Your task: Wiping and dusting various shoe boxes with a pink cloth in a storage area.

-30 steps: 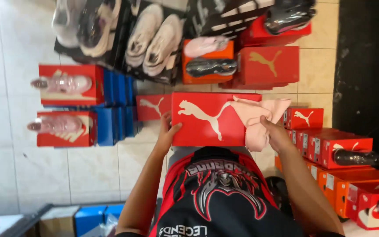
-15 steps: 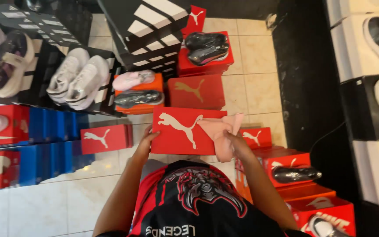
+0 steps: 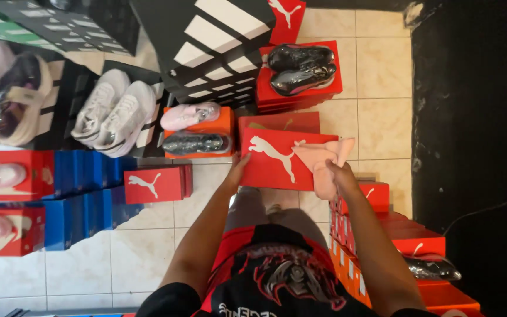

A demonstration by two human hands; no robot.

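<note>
I hold a red shoe box (image 3: 277,161) with a white leaping-cat mark in front of my body, over the tiled floor. My left hand (image 3: 237,168) grips its left edge with the fingers against the lid. My right hand (image 3: 340,174) is at the box's right end, closed on a pink cloth (image 3: 323,159) that drapes over the lid's corner. Just behind the held box stands another red box (image 3: 280,122).
Shoes on display surround me: white sneakers (image 3: 115,111) on black striped boxes, a pink and a dark shoe on an orange box (image 3: 198,126), black shoes on a red box (image 3: 300,67). Red boxes (image 3: 406,246) stack at my right, red and blue boxes (image 3: 83,194) at my left. A dark wall (image 3: 465,147) runs along the right.
The view has shifted forward and left over the display. The red box has stayed in both hands, and the pink cloth remains at its right end.
</note>
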